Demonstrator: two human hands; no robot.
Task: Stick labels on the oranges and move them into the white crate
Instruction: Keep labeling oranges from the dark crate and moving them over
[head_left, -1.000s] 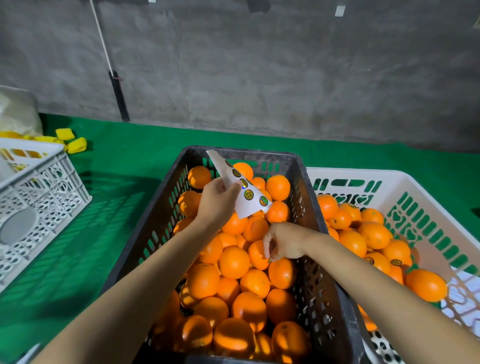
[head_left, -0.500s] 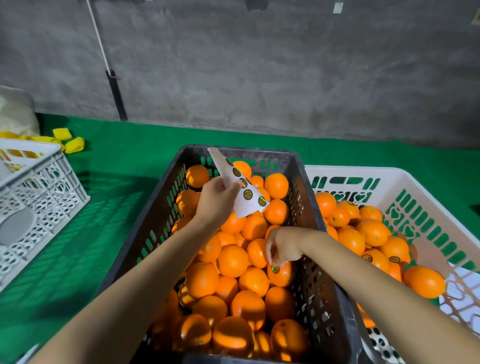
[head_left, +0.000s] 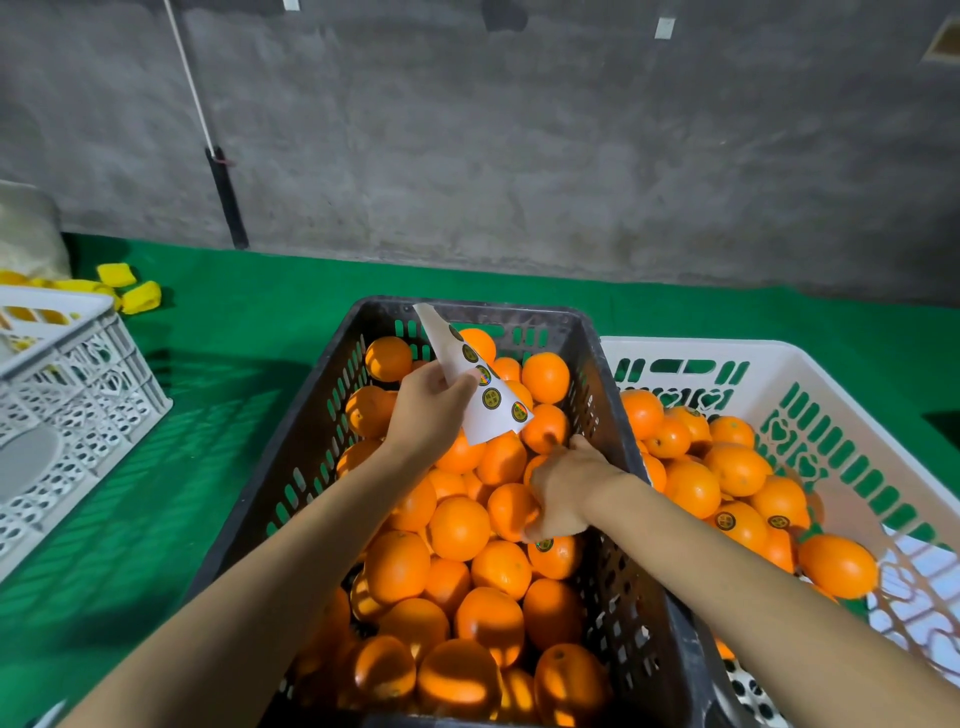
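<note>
Pinches a white label sheet (head_left: 483, 421) in the left hand (head_left: 426, 410), thumb curled over it, above the far half of the black crate (head_left: 519, 310). Rests the right hand (head_left: 563, 488), fingers curled, on the oranges (head_left: 460, 527) by that crate's right wall; cannot tell whether gripping one. Shows five round green-and-yellow labels on the sheet. Counts three crates: one black, the white crate (head_left: 727, 349) touching its right side, a second white crate (head_left: 78, 395) well apart at left. Finds one labelled orange (head_left: 553, 558) just below the right thumb, at least two more in the right-hand crate. Glossy, bright fruit heaped in both
</note>
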